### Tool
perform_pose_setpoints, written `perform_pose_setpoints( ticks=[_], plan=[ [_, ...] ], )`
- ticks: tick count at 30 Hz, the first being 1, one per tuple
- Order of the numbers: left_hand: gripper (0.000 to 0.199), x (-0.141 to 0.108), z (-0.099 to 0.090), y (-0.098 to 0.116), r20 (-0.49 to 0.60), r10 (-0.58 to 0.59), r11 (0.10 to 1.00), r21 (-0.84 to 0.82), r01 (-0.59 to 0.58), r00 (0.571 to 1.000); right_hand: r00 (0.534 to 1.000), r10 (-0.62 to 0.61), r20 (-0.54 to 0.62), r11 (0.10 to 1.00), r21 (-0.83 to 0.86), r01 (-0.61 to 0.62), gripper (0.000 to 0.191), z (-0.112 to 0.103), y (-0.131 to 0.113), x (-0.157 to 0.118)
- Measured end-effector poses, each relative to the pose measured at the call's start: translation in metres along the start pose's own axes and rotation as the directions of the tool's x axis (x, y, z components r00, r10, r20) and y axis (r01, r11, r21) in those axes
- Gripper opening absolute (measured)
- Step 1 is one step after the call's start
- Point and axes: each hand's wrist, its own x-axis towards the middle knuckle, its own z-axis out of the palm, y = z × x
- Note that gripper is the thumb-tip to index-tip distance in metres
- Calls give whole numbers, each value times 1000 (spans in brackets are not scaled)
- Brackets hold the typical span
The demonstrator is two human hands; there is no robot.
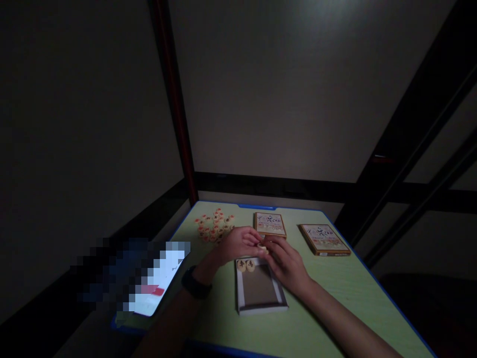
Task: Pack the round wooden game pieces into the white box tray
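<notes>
My left hand point(238, 244), with a dark band on its wrist, meets my right hand point(287, 262) above the far end of a shallow open box tray point(261, 312). Between their fingertips is a pale round Chinese chess piece point(263, 247); both hands appear closed on it, though fingers partly hide it. Two chess pieces point(246, 265) with dark characters lie side by side in the tray's far left corner. The rest of its brown bottom shows bare. Beyond my left hand, a loose heap of chess pieces point(214, 226), marked red or dark, is spread on the table.
Two printed flat boxes lie on the pale green table point(216, 318): one box point(270, 223) behind my hands, another box point(324, 239) near the right edge. A bright, partly pixelated screen point(160, 283) is at the left edge. Walls point(268, 99) stand behind and left.
</notes>
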Motion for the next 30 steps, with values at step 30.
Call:
perform_pose_setpoints(
  ticks=[30],
  plan=[
    [60,-10,-8,-1,244,-76,982,-152,115,967,925,206,321,864,384,-326,17,-13,-10,11]
  ],
)
